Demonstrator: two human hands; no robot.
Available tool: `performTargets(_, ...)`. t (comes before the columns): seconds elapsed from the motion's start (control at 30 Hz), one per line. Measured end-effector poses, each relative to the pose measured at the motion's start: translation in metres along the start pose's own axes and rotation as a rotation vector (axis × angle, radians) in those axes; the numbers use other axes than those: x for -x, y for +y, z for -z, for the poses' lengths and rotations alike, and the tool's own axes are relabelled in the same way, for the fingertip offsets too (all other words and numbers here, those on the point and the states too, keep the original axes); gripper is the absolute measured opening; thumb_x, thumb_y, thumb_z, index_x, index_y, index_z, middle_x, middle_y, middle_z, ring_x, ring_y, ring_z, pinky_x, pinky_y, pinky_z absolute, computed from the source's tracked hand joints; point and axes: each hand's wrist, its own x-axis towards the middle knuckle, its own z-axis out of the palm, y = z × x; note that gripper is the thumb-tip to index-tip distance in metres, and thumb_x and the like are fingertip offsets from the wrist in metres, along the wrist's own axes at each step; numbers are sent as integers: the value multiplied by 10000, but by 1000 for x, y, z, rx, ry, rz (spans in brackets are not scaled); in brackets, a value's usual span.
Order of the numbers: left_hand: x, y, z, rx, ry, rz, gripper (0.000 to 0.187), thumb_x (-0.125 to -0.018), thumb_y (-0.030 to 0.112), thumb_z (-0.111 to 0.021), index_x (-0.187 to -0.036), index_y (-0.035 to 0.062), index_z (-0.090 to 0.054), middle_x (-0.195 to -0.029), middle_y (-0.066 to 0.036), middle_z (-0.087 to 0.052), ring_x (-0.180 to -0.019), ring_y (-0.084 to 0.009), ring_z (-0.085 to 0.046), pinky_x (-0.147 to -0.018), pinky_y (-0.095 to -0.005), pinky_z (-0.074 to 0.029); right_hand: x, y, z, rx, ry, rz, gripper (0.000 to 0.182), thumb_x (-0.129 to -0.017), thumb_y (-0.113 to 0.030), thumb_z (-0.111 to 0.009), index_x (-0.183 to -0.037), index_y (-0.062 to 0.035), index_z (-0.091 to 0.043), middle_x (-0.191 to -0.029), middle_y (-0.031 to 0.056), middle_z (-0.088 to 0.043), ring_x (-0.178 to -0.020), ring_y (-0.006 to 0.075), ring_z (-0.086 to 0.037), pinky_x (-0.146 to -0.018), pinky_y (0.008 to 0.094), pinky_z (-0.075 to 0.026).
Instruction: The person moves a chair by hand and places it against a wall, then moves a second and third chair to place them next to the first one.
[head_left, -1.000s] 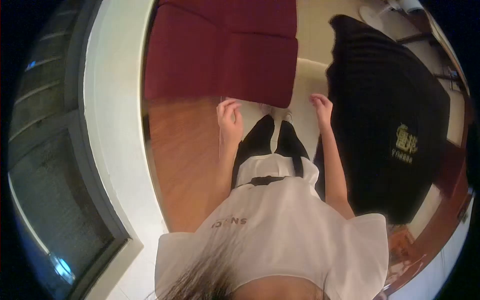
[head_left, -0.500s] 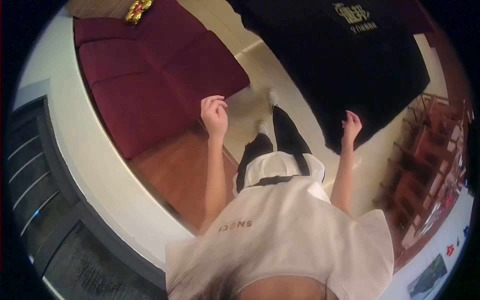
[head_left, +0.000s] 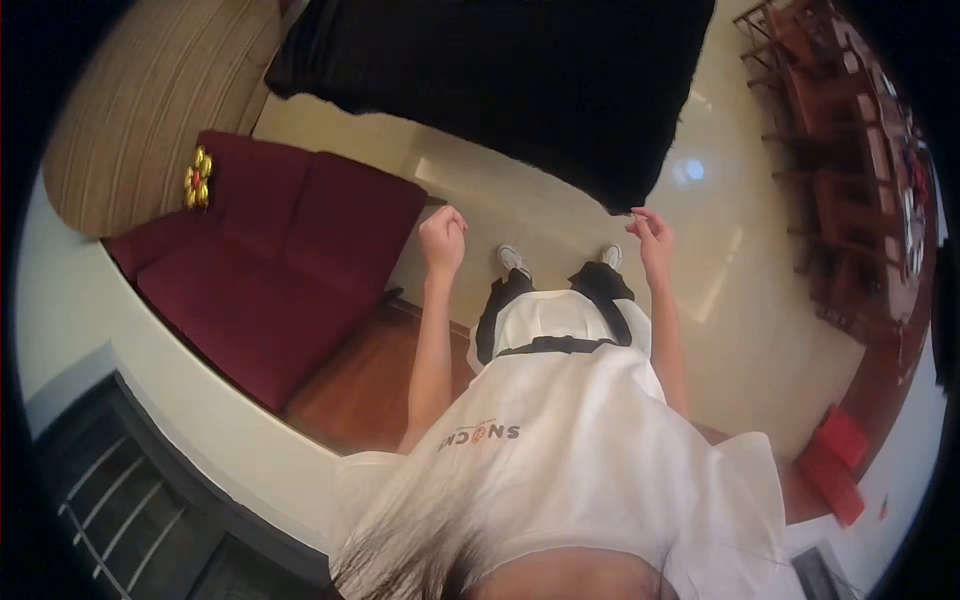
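Observation:
My left hand (head_left: 443, 240) is raised in front of me with its fingers curled into a loose fist, and nothing shows in it. Beside it stands the maroon sofa (head_left: 330, 240), farther to the left. My right hand (head_left: 653, 243) is held up at about the same height, fingers bent and slightly apart, with nothing seen between them. Its fingertips overlap the near corner of a large black cloth (head_left: 520, 90) in this view. That cloth spreads out ahead with a ragged-looking edge; whatever is under it stays hidden.
A shiny gold flower-shaped ornament (head_left: 199, 178) is at the sofa's left end. Brown wooden chairs (head_left: 845, 210) line a long table on the right. Glossy tile floor (head_left: 740, 290) lies between. A red object (head_left: 835, 460) is at lower right, a dark barred frame (head_left: 120, 500) at lower left.
My view has turned right, so the black cloth sits farther up and left. My left fingers have curled tighter. My right hand now appears at the cloth's corner, and my feet stand side by side.

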Motion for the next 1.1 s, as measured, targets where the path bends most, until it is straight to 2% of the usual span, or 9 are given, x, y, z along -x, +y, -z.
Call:
performTargets(0.07,-6,8,-8,86,1,48,111,-634,-49,-370,-577,-24,-461,-547,-122,-517,-497,-220,-520,-493,-294,-398,8,1,10,7,2,-1,193,-825,-107,-504,-956,0,-596,-711,65,-600,-692,126,-576,-645,238,-424)
performTargets(0.13,-16,15,-23,133,93,-12,119,-633,-54,-366,-576,-22,-466,-537,-109,-518,-488,-180,-508,-486,-275,-391,12,0,24,50,19,-74,203,-844,-133,-514,-996,-21,-588,-752,62,-602,-751,131,-573,-760,281,-447)
performTargets(0.2,-25,40,-47,128,60,13,128,-637,-54,-360,-574,-23,-467,-526,-108,-518,-498,-153,-499,-492,-263,-389,15,10,56,79,54,-95,214,-844,-138,-509,-1008,-22,-582,-757,70,-607,-763,137,-578,-768,278,-446)
performTargets(0.27,-28,82,-90,97,28,-52,132,-639,-58,-357,-573,-22,-466,-531,-102,-525,-503,-144,-496,-482,-259,-379,16,19,106,-52,92,-69,219,-814,-88,-486,-993,0,-577,-757,89,-615,-743,143,-587,-686,246,-423)
performTargets(0.4,-24,146,-169,128,-74,-95,146,-642,-60,-355,-577,-20,-479,-535,-93,-528,-511,-143,-500,-483,-258,-379,27,28,197,-106,290,-235,223,-841,-141,-493,-1012,-27,-578,-817,78,-607,-815,152,-580,-799,286,-442)
performTargets(0.63,6,226,-291,120,-236,-60,163,-639,-71,-372,-606,-21,-524,-553,-108,-530,-510,-155,-502,-480,-272,-370,11,46,313,-174,457,-327,228,-836,-157,-508,-1005,-16,-571,-862,80,-604,-841,157,-572,-806,282,-436)
performTargets(0.7,12,239,-319,191,-306,-185,154,-636,-76,-374,-605,-27,-517,-564,-121,-536,-529,-166,-522,-508,-272,-397,-9,49,341,-209,545,-283,231,-840,-157,-503,-1013,-18,-568,-866,79,-604,-842,156,-570,-804,278,-433)
performTargets(0.93,-22,228,-329,185,-327,-6,159,-642,-81,-357,-587,-32,-498,-566,-92,-552,-564,-145,-539,-559,-249,-429,-69,44,334,-307,598,-263,217,-846,-150,-505,-1001,-12,-571,-870,77,-607,-833,145,-570,-769,261,-439)
performTargets(1.1,-80,198,-344,196,-226,48,153,-625,-75,-344,-572,-35,-482,-560,-79,-539,-570,-120,-511,-565,-227,-402,-129,21,313,-324,378,-230,207,-837,-124,-517,-990,5,-569,-831,69,-610,-795,148,-580,-726,259,-443)
